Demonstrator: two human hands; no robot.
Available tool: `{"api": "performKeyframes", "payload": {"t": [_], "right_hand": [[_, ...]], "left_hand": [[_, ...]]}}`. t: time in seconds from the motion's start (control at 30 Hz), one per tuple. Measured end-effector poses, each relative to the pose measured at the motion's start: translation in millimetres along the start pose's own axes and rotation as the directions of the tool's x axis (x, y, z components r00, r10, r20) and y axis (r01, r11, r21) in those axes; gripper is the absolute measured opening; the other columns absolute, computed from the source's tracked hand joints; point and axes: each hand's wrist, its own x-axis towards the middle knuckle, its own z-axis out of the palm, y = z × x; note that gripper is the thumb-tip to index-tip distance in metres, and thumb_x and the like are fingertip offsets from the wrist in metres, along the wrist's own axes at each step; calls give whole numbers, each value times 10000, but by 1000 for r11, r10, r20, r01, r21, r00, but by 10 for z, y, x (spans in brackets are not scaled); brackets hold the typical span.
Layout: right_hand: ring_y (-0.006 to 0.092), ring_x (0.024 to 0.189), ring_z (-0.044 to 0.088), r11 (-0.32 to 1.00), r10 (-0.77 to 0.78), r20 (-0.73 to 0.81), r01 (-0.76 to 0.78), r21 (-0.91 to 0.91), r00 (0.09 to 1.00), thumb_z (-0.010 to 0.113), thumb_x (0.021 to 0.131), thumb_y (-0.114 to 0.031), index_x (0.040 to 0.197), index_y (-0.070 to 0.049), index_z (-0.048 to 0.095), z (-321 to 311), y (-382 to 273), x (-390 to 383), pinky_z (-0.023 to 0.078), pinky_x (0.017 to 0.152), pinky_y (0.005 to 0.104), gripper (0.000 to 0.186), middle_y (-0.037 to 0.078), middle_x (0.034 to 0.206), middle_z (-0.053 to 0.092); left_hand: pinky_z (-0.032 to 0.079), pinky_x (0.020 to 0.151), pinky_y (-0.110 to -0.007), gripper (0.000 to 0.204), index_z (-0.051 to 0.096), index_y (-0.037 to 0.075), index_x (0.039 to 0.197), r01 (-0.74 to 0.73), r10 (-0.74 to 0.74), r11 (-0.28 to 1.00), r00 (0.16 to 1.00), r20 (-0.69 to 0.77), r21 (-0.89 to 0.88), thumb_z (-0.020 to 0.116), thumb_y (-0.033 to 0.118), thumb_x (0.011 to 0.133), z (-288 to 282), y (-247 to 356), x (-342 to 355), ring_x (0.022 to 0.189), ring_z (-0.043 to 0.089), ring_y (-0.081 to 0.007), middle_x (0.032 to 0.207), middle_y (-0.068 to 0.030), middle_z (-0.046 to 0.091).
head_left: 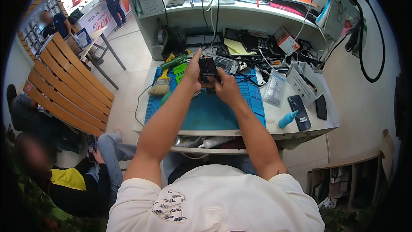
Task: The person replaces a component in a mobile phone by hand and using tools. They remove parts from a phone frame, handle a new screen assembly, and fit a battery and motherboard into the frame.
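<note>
A dark smartphone [208,67] is held up over the blue repair mat [201,118], its screen black with small light lettering. My left hand [192,74] grips it along its left edge. On its right side, my right hand [227,87] has curled fingers at the lower corner, with a fingertip near the screen. Just behind my right hand lies an opened phone [227,64] with a silvery frame. Left of my left hand are a bright green tool piece [180,69] and a wide paintbrush [161,85] with pale bristles.
Cables, phone parts and a white box [305,84] crowd the bench's right side. Bubble wrap [274,88], a blue bottle [287,119] and a dark phone [299,111] lie nearer. A shelf [184,9] spans the back. A seated person [73,180] is at lower left.
</note>
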Motion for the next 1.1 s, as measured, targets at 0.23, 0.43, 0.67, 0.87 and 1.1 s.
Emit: {"api": "performKeyframes", "payload": {"t": [0.23, 0.43, 0.67, 0.87, 1.1], "right_hand": [[89, 834, 654, 852, 166, -215, -30, 523, 962, 690, 1023, -155, 1106, 14, 673, 152, 237, 105, 540, 717, 293, 189, 80, 952, 761], [61, 781, 631, 692, 344, -272, -46, 720, 899, 654, 1052, -156, 1082, -22, 684, 154, 129, 147, 512, 671, 235, 140, 22, 927, 726], [87, 854, 654, 559, 392, -280, 15, 829, 876, 655, 1045, -141, 1131, -31, 689, 144, 150, 182, 525, 777, 251, 144, 23, 1003, 729], [93, 903, 657, 542, 404, -265, 4, 840, 876, 657, 1043, -141, 1143, -34, 691, 93, 147, 234, 518, 836, 255, 150, 19, 1035, 728], [108, 880, 674, 494, 413, -220, -14, 869, 884, 650, 1044, -136, 1154, -37, 682, 66, 178, 261, 542, 782, 259, 152, 22, 1034, 724]], "left_hand": [[626, 861, -563, 987, 668, 0, 1177, -18, 21, 1000, 991, 134, -24, 344, 897, 924, -90, -113, -12, 970, 753, -272, 1045, -153, 729], [691, 695, -422, 819, 582, -25, 1220, -171, 180, 983, 973, 146, -68, 448, 752, 998, 99, -256, -132, 911, 775, -240, 1066, -151, 731], [688, 701, -363, 617, 564, 31, 1301, -241, 237, 970, 954, 182, -2, 525, 593, 1050, 126, -336, -191, 942, 758, -189, 1124, -93, 714], [683, 749, -359, 615, 496, 23, 1407, -374, 377, 926, 907, 188, -54, 551, 529, 1062, 164, -371, -280, 1067, 714, -207, 1243, -114, 627], [669, 827, -409, 716, 365, 10, 1541, -430, 438, 899, 881, 181, -83, 581, 492, 1057, 139, -423, -294, 1274, 595, -250, 1371, -121, 504]]}}
